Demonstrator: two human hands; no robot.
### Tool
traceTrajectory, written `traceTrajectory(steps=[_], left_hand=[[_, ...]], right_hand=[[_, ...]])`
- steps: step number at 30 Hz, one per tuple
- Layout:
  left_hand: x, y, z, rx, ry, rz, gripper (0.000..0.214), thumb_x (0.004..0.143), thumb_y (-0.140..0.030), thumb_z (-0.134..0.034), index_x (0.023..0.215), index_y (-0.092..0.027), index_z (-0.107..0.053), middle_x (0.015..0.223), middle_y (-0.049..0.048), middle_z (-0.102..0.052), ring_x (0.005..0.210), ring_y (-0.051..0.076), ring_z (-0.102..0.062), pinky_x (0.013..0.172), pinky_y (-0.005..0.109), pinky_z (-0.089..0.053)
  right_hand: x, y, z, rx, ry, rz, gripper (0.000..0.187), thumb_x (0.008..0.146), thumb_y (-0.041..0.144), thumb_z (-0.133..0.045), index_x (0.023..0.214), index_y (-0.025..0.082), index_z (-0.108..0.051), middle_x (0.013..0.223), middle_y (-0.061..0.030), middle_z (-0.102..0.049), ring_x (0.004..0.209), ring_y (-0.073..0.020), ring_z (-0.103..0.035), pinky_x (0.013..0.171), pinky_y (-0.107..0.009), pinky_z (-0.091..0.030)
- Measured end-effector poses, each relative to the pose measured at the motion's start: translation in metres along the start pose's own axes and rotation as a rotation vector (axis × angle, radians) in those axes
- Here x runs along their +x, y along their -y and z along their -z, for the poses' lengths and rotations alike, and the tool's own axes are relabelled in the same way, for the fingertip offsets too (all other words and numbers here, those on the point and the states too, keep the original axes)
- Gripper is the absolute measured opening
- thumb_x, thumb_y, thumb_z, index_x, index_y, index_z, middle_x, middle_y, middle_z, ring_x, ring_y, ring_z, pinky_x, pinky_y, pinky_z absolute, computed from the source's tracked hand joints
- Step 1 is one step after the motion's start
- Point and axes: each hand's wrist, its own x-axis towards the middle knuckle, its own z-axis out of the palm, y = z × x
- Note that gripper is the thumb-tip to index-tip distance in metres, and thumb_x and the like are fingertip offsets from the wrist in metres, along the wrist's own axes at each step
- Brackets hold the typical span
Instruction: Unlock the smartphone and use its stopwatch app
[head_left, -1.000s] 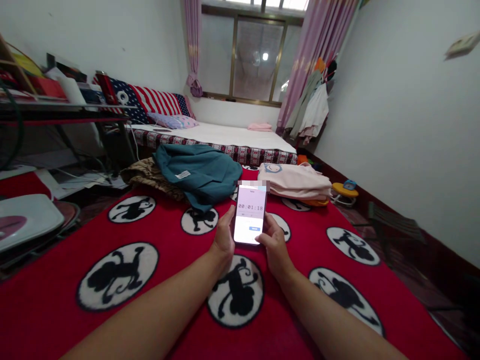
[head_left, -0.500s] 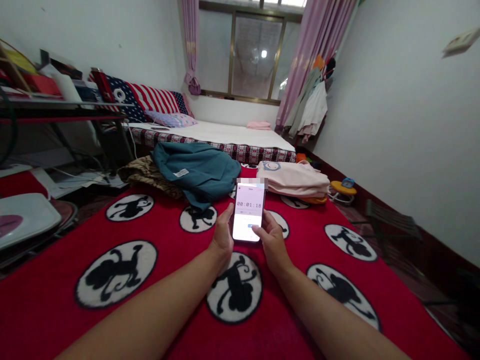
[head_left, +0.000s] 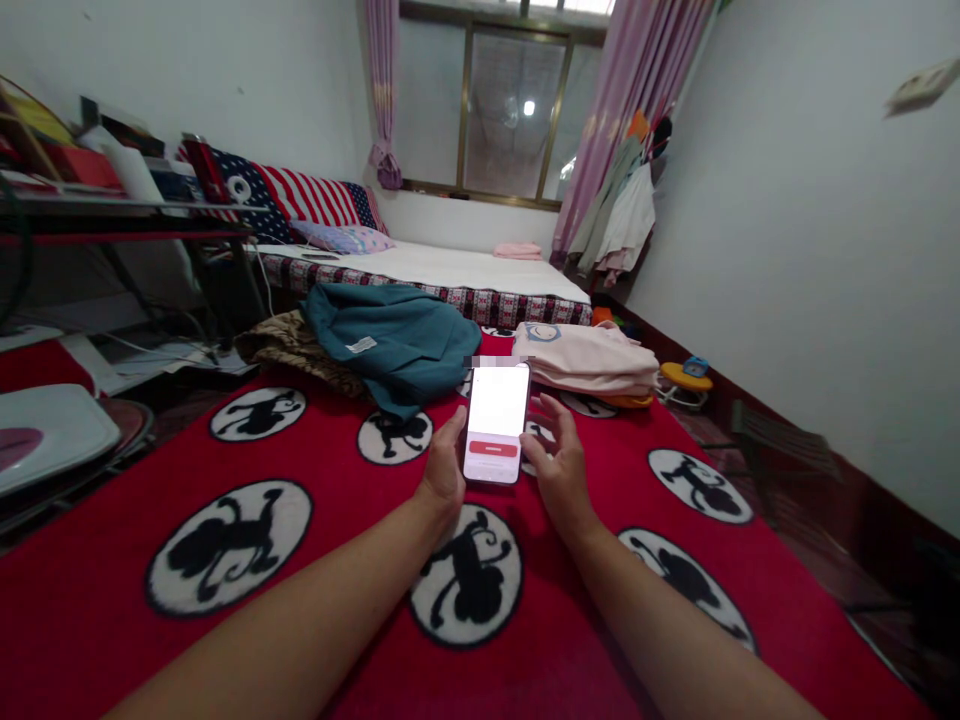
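Only the left hand's fingers (head_left: 454, 432) are gripping the smartphone (head_left: 496, 424), wrapping its left edge with the thumb lying along that side, while the right hand (head_left: 562, 470) is hovering just beside the phone's right edge, its fingers (head_left: 553, 412) spread and apart from the case. The phone is tilting upright above the red blanket (head_left: 330, 470), over the middle of it, its screen glowing white with a red bar near the bottom.

Held from one side like this, the phone could be slipping out of that single grip, I judge; the blanket below would be cushioning a fall. A stray brush from the spread right fingers could also be pressing the red bar unintentionally.

Beyond the hands, a teal garment (head_left: 394, 340) is lying crumpled toward the blanket's far edge, with a folded pink garment (head_left: 592, 358) near the far right corner. A bed (head_left: 450, 270) is standing under the window (head_left: 510, 110).
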Motion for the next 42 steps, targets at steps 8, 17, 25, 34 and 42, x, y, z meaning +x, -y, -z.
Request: traceTrajectory(steps=[8,17,25,34,42], left_hand=[[0.001,0.002,0.003,0.015,0.07,-0.027,0.032,0.085,-0.035,-0.061,0.098,-0.009,-0.072,0.095,0.0118,-0.076,0.081,0.025,-0.072,0.076,0.033,-0.055],[0.001,0.004,0.004,0.031,0.118,-0.02,0.039,0.081,-0.039,-0.066,0.105,-0.009,-0.07,0.1,0.0128,-0.075,0.085,0.026,-0.071,0.078,0.034,-0.055],[0.002,0.003,0.005,0.018,0.077,-0.021,0.034,0.082,-0.038,-0.063,0.099,-0.009,-0.072,0.091,0.0109,-0.076,0.077,0.024,-0.072,0.071,0.033,-0.056],[0.001,0.003,0.002,0.051,0.062,-0.02,0.037,0.079,-0.039,-0.066,0.097,-0.008,-0.071,0.092,0.012,-0.076,0.077,0.025,-0.072,0.071,0.033,-0.055],[0.001,0.002,0.002,0.025,0.063,-0.024,0.035,0.08,-0.038,-0.065,0.099,-0.009,-0.071,0.093,0.0116,-0.076,0.082,0.027,-0.072,0.076,0.036,-0.055]], right_hand=[[0.008,0.015,0.013,-0.617,0.022,0.55,0.051,0.089,0.026,-0.053,0.14,0.029,-0.043,0.151,-0.0089,-0.034,0.141,-0.0285,-0.03,0.112,-0.053,-0.031],[0.004,0.016,0.01,-0.585,0.031,0.521,0.053,0.091,0.026,-0.052,0.142,0.029,-0.041,0.153,-0.0084,-0.032,0.142,-0.0291,-0.028,0.114,-0.053,-0.028],[-0.001,0.002,-0.002,0.106,0.026,-0.098,0.049,0.082,0.033,-0.064,0.127,0.02,-0.05,0.11,-0.0114,-0.068,0.098,-0.0254,-0.066,0.085,-0.042,-0.054],[-0.002,0.002,-0.007,0.186,0.013,-0.178,0.035,0.075,0.033,-0.072,0.105,0.019,-0.062,0.1,-0.0089,-0.073,0.092,-0.024,-0.067,0.084,-0.041,-0.053],[-0.008,0.008,-0.009,0.345,0.117,-0.193,0.039,0.078,0.034,-0.07,0.113,0.02,-0.058,0.117,-0.0098,-0.068,0.108,-0.0263,-0.064,0.094,-0.044,-0.05]])
